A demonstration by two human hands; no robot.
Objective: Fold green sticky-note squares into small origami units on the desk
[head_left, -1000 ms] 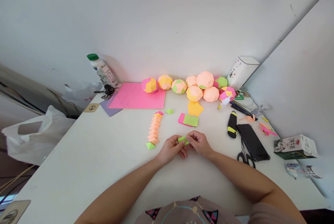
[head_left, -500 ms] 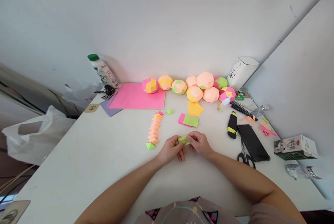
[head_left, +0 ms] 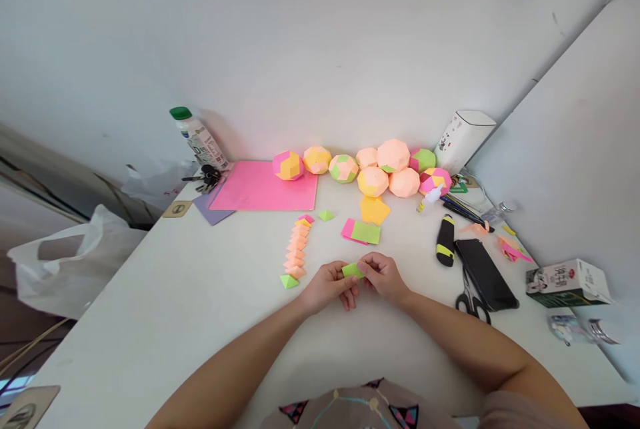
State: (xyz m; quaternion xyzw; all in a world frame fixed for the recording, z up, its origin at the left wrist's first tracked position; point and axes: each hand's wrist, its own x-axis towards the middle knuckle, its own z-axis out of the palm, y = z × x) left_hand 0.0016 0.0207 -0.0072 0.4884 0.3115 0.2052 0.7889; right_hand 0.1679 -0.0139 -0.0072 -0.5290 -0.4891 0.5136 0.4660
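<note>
Between my two hands is a small piece of green paper (head_left: 351, 270), pinched from both sides. My left hand (head_left: 332, 284) grips its left end, with the lower fingers curled beneath. My right hand (head_left: 382, 276) closes on its right end with thumb and forefinger. Just beyond lie a green sticky note pad (head_left: 367, 232) and a pink one (head_left: 347, 229) partly under it. To the left runs a column of folded peach paper pieces (head_left: 296, 252), with a green folded piece (head_left: 289, 281) at its near end. Another green folded piece (head_left: 326, 215) lies apart.
Several faceted paper balls (head_left: 393, 155) line the wall, one on a pink sheet (head_left: 260, 192). Yellow paper (head_left: 375, 210) lies before them. At right are a black-and-yellow cutter (head_left: 445, 240), scissors (head_left: 473, 304), a phone (head_left: 487, 274) and a milk carton (head_left: 567, 282).
The green paper is tilted a little, so more of its face shows between my fingers. Both hands stay in nearly the same place.
</note>
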